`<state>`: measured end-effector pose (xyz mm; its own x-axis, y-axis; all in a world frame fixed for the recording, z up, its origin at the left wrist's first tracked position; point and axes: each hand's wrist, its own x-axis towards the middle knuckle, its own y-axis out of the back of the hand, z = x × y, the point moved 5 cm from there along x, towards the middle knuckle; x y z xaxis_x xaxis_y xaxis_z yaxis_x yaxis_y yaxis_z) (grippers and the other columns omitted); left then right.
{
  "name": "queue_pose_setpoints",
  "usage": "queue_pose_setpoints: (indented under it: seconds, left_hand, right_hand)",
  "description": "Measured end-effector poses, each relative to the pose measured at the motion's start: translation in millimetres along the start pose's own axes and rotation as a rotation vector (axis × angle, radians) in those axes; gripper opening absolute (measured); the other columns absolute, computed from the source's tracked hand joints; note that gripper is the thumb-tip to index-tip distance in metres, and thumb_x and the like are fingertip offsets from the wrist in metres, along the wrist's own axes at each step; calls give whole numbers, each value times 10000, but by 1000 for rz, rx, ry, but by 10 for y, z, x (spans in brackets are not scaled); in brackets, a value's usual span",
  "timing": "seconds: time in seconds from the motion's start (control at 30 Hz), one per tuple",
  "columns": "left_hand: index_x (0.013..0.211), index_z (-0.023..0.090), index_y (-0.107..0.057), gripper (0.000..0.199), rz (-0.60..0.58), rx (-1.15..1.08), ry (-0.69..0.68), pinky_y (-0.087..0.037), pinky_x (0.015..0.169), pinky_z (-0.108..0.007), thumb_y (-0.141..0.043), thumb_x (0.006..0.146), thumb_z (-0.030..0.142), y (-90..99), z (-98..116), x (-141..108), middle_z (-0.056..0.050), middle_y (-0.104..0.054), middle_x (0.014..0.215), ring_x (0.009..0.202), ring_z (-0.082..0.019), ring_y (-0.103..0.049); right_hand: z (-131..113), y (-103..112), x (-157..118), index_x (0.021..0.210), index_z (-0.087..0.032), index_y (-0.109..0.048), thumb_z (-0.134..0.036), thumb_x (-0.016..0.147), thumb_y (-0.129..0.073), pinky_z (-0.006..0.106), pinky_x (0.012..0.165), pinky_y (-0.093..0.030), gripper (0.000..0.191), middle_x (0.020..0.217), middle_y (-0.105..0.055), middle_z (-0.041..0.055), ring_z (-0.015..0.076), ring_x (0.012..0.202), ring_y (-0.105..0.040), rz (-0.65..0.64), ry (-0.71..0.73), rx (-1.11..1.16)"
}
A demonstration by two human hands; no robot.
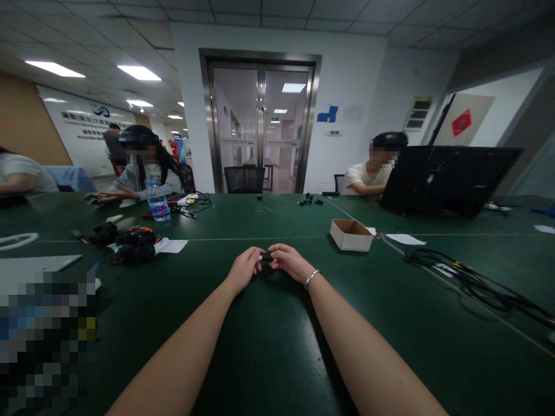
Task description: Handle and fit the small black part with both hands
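Note:
A small black stick-like object with a shiny silver part is held between my two hands, just above the green tabletop. My left hand pinches its left, silver end. The fingers of my right hand, which wears a silver bracelet, are closed on the black right end. Fingers cover parts of it, so its exact kind does not show. An open cardboard box stands to the right of my right hand; its inside bottom is hidden.
Several small black pieces lie across the green table. Left are a water bottle and a heap of black gear. Cables and a large monitor occupy the right. People sit at the far side.

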<state>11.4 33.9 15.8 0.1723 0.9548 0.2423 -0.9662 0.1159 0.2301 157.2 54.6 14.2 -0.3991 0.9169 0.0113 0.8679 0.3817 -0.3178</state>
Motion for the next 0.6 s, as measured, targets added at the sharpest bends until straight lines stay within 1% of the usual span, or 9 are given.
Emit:
queue_pose_setpoints:
  seconds: [0.07, 0.13, 0.2, 0.27, 0.37, 0.5, 0.6]
  left_hand:
    - [1022, 176, -592, 325, 10, 8, -3, -373, 517, -215, -469, 839, 416, 7, 8, -2, 1, -555, 707, 541, -98, -475]
    - [1039, 181, -587, 319, 8, 12, -10, -380, 520, -213, -500, 826, 402, 9, 13, -2, 4, -556, 714, 551, -98, -482]
    - [1025, 172, -590, 333, 0, 4, -10, -374, 510, -212, -452, 853, 420, 7, 8, 1, 9, -538, 655, 530, -99, -469]
    - [1024, 171, -591, 349, 8, -3, -4, -366, 501, -211, -420, 867, 432, 12, -8, 8, 7, -539, 660, 517, -94, -461]
    - [1056, 182, -577, 328, 16, 1, -13, -372, 510, -206, -481, 839, 408, 15, -34, 19, 8, -552, 720, 534, -88, -471]
    - [1033, 176, -580, 338, -3, 6, -22, -367, 513, -207, -441, 859, 431, 3, -53, 23, 20, -529, 652, 526, -93, -462]
    - [1052, 178, -574, 333, 1, 7, -22, -373, 515, -210, -478, 839, 415, 7, -43, 15, 13, -544, 704, 538, -92, -472]
  right_hand:
    - [1, 1, 4, 889, -128, -604, -86, 753, -662, 169, 549, -529, 154, 647, -619, 15, 97, 559, -621, -8, -2, 3]
    - [4, 4, 11, 893, -128, -602, -85, 758, -656, 171, 548, -528, 151, 636, -620, 15, 99, 559, -621, -12, -4, 2]
    - [8, 7, 16, 889, -128, -603, -77, 761, -644, 172, 545, -528, 144, 634, -621, 15, 99, 557, -620, -12, -6, 0]
    - [10, 9, 17, 884, -127, -603, -74, 759, -639, 174, 543, -528, 141, 639, -622, 16, 99, 555, -620, -9, -1, 3]
    - [10, 8, 17, 879, -127, -605, -79, 751, -642, 175, 545, -530, 142, 645, -622, 11, 96, 553, -619, -9, 9, 11]
    - [18, 11, 27, 874, -124, -605, -71, 744, -625, 165, 536, -524, 142, 633, -625, 11, 92, 543, -617, -5, 12, 2]
    - [22, 13, 34, 875, -126, -602, -65, 741, -616, 165, 530, -524, 148, 621, -623, 10, 96, 539, -618, -5, 13, 5]
